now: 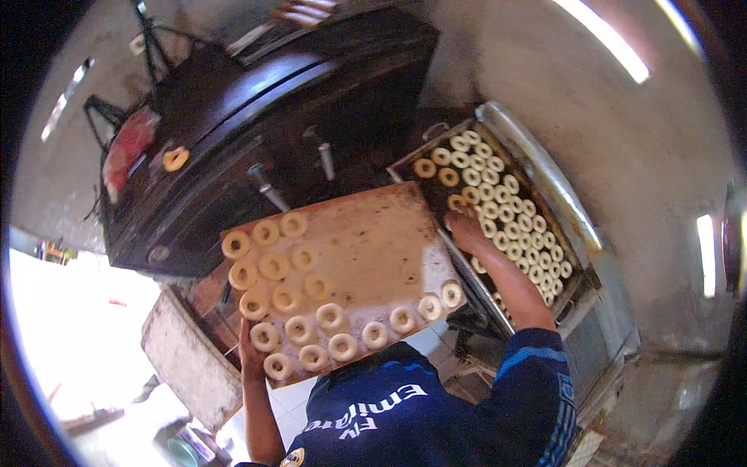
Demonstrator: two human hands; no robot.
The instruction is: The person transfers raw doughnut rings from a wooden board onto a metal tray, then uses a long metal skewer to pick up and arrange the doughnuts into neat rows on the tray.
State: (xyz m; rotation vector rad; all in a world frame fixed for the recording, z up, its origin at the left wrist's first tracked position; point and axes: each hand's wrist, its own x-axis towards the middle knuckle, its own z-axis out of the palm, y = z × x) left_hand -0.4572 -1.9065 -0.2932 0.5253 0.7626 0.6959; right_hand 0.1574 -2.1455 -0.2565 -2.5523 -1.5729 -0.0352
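My left hand (251, 353) holds the left edge of a wooden board (362, 245), its fingers partly hidden by the board. Floured rings of raw dough (342, 347) sit in rows along the board's left and near sides. My right hand (467, 232) reaches past the board's right end, over a large rectangular metal pan (575, 283) filled with pale dough rings (510, 229). Its fingertips are at a dough ring (457, 202) on the pan's left side; whether they grip it is unclear. The pan's bottom looks dark between the rings.
Beyond the board stands a dark metal oven-like body (327, 99) with metal handles (268, 190). On it lie a browned ring (175, 158) and a red plastic bag (131, 149). A pale slab (189, 356) leans at left, near a green bowl (182, 452). A wall rises at right.
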